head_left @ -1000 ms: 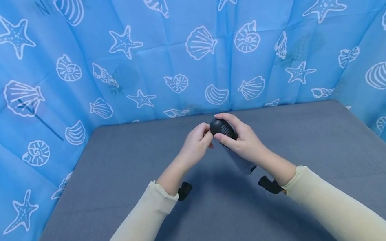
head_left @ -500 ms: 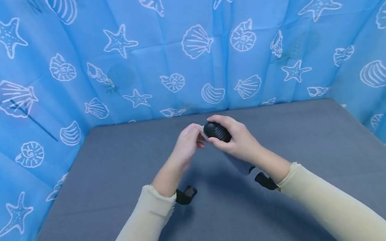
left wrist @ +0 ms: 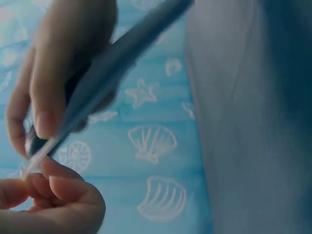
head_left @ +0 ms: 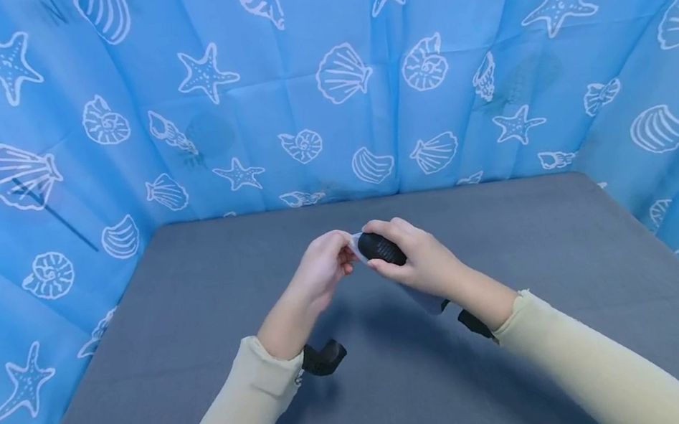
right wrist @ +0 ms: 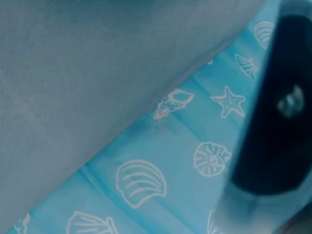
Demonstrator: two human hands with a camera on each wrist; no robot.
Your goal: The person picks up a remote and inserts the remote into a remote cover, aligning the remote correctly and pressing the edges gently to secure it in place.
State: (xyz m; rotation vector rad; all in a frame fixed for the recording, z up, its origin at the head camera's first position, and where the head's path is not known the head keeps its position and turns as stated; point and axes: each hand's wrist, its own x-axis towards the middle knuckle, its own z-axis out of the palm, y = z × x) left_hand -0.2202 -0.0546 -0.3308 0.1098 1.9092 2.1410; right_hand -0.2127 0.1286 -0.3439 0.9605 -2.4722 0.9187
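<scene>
My right hand (head_left: 421,262) grips a long, slim object (head_left: 382,249) with a rounded black end bearing small printed text. Its exact kind is not clear. In the right wrist view the same object (right wrist: 275,112) shows a dark face with a small shiny spot and a pale, see-through border. My left hand (head_left: 320,270) pinches a whitish, film-like edge (head_left: 356,246) at the black end. The left wrist view shows thumb and fingers closed on that pale strip (left wrist: 40,157), with the right hand's fingers just above. Much of the object's body is hidden behind the right hand.
Both hands are above a grey cloth-covered table (head_left: 228,300). A blue curtain (head_left: 274,120) with white shells and starfish stands along the back and sides. Black wrist mounts (head_left: 324,359) hang under the sleeves.
A pale film edge has come into sight between the left fingers and the black end, as the left hand drew slightly away. Both hands are a little lower in view; the right keeps its grip.
</scene>
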